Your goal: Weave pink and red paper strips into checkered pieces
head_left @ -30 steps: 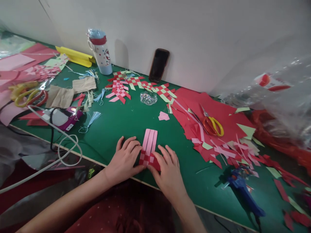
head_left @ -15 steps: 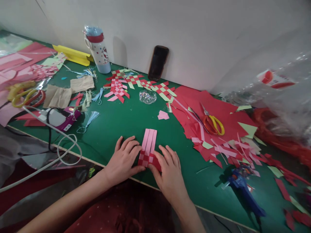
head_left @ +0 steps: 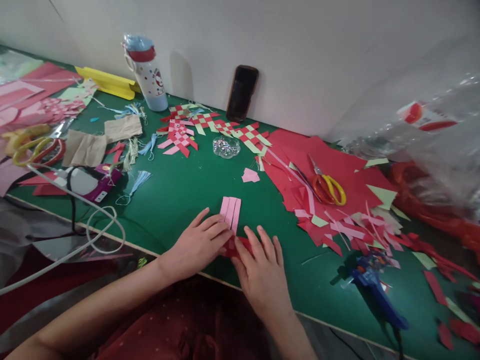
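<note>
Before me at the front of the green table lies a piece of woven paper strips (head_left: 230,215). Its pink strips stick out on the far side, and its red woven part is mostly covered by my hands. My left hand (head_left: 198,245) reaches across the weave, fingers bent over it and fingertips on its middle; the thumb is hidden. At the right end, my right hand (head_left: 260,265) holds the red edge between thumb and index finger, its other fingers spread. Beyond them lies a small pink paper scrap (head_left: 250,175).
Red-and-yellow scissors (head_left: 328,187) rest on red paper sheets (head_left: 300,150) among scraps on the right, near a blue glue gun (head_left: 378,292). Farther back are a dish of beads (head_left: 226,147), woven pieces (head_left: 180,135), a phone (head_left: 242,93) and a bottle (head_left: 148,75). A white cable (head_left: 101,235) hangs left.
My left hand has slid rightward over the weave, covering most of its checked part. The right hand stays at the red end, its fingers a little more spread. The view has shifted slightly.
</note>
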`<act>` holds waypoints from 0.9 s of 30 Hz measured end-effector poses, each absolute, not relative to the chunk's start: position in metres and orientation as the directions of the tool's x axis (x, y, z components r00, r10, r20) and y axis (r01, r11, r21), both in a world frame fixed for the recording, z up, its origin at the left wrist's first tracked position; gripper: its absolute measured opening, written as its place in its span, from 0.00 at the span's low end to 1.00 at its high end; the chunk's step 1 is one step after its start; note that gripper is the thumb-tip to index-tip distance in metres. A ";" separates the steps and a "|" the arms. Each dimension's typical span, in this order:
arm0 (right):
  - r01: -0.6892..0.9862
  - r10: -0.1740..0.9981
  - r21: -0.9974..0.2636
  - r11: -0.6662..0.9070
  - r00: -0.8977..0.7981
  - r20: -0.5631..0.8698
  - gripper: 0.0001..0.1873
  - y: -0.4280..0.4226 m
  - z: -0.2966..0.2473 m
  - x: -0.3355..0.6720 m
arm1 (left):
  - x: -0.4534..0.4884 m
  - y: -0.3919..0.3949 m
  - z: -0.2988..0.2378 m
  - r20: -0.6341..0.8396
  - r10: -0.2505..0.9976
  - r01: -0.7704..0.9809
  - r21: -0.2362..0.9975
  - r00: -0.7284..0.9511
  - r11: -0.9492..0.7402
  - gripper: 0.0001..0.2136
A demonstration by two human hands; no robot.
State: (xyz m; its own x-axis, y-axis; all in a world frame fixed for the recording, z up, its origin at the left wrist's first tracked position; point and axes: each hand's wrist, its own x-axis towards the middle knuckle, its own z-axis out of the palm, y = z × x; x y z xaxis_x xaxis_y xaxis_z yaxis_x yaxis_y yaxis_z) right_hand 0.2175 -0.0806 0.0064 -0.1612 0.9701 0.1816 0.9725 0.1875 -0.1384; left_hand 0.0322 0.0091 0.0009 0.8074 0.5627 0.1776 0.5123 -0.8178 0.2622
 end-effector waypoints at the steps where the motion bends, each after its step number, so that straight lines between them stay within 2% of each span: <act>1: 0.973 0.970 -0.132 0.187 -0.162 0.183 0.19 -0.080 0.007 0.217 | 0.032 0.010 0.000 0.176 0.560 0.509 0.263 0.810 -0.820 0.14; 6: 0.968 0.962 -0.148 0.202 -0.168 0.217 0.17 -0.079 0.005 0.220 | 0.032 0.009 -0.002 0.180 0.561 0.514 0.252 0.808 -0.820 0.14; 11: 0.951 0.913 -0.234 0.203 -0.097 0.397 0.17 -0.086 0.007 0.240 | 0.033 0.010 0.005 0.168 0.556 0.512 0.245 0.814 -0.824 0.13; 15: 0.950 0.878 -0.273 0.152 -0.002 0.479 0.16 -0.111 0.021 0.272 | 0.036 0.012 0.014 0.167 0.555 0.507 0.259 0.815 -0.822 0.12; 18: 0.972 0.831 -0.233 0.017 0.115 0.544 0.15 -0.139 0.032 0.306 | 0.042 0.010 0.024 0.158 0.573 0.518 0.285 0.804 -0.806 0.09; 21: 0.953 0.775 -0.200 -0.228 0.302 0.555 0.16 -0.165 0.036 0.345 | 0.047 0.008 0.028 0.145 0.578 0.509 0.338 0.803 -0.792 0.09; 24: 0.887 0.759 -0.148 -0.438 0.452 0.469 0.23 -0.183 0.026 0.381 | 0.046 0.006 0.024 0.191 0.572 0.483 0.364 0.798 -0.796 0.10; 27: 0.853 0.790 -0.104 -0.511 0.514 0.334 0.26 -0.187 0.009 0.405 | 0.040 0.006 0.016 0.203 0.595 0.495 0.385 0.778 -0.779 0.09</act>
State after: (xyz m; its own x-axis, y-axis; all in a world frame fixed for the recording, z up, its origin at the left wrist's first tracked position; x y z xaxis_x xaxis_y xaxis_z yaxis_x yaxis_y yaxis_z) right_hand 0.4050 -0.1871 0.0087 0.5145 0.7898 0.3341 0.8529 -0.5115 -0.1044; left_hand 0.0400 0.0057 0.0157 0.7777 0.5951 0.2027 0.4953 -0.7785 0.3855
